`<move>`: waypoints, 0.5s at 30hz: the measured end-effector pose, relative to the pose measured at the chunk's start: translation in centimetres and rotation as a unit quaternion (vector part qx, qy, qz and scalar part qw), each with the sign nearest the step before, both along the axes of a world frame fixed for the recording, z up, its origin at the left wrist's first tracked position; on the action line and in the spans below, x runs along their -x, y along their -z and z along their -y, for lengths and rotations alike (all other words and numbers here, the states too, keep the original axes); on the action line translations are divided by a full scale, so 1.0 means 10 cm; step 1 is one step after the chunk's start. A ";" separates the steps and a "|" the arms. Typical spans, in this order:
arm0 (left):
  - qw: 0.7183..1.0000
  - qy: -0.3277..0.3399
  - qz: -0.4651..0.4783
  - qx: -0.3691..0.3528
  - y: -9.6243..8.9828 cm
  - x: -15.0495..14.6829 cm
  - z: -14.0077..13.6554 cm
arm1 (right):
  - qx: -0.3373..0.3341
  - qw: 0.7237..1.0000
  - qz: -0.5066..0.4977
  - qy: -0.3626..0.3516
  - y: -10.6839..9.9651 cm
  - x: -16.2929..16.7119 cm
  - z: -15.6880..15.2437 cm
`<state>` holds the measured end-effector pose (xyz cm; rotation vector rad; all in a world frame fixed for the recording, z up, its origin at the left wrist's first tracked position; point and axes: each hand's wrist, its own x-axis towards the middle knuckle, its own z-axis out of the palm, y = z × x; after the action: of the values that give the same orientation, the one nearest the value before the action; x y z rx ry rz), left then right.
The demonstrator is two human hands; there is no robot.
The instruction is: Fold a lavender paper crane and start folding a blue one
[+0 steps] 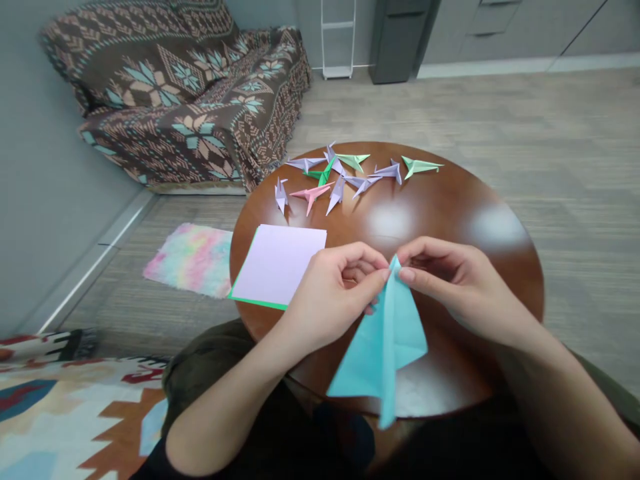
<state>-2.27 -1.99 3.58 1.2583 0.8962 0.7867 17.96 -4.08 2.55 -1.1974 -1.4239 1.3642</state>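
A light-blue sheet of origami paper (385, 347), partly folded with a raised crease down its middle, hangs between my hands over the near side of the round table. My left hand (345, 283) pinches its narrow top from the left, thumb against the paper. On the other side, my right hand (445, 273) grips the same tip between thumb and fingers. The fingertips of both hands almost meet there. Below, the paper spreads wide, and its lowest point reaches the table's near edge. Left of my left hand lies a stack of square paper (280, 263), lilac on top with green showing beneath.
Several folded paper cranes (336, 177) in lilac, green and pink sit at the far side of the brown round table (440, 207). Beyond are a sofa (200, 107) under a patterned cover, a pastel fluffy mat (193, 260), a white rack (338, 40) and a dark bin-like cabinet (400, 40).
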 end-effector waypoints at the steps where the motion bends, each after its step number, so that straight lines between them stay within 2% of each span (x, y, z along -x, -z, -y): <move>1: 1.000 -0.010 0.019 0.013 0.01 -0.01 0.00 | 0.013 1.000 0.004 -0.018 0.00 0.01 0.00; 5: 0.997 -0.024 0.057 0.046 0.01 -0.03 -0.02 | 0.068 0.994 0.026 -0.082 -0.01 0.00 0.00; 15: 0.998 0.002 0.052 0.038 -0.01 0.06 -0.08 | 0.114 0.980 0.057 -0.151 -0.01 -0.07 -0.02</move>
<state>-2.84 -1.19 3.68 1.1417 0.8314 0.8014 18.70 -3.89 2.63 -1.2573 -1.6127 1.7298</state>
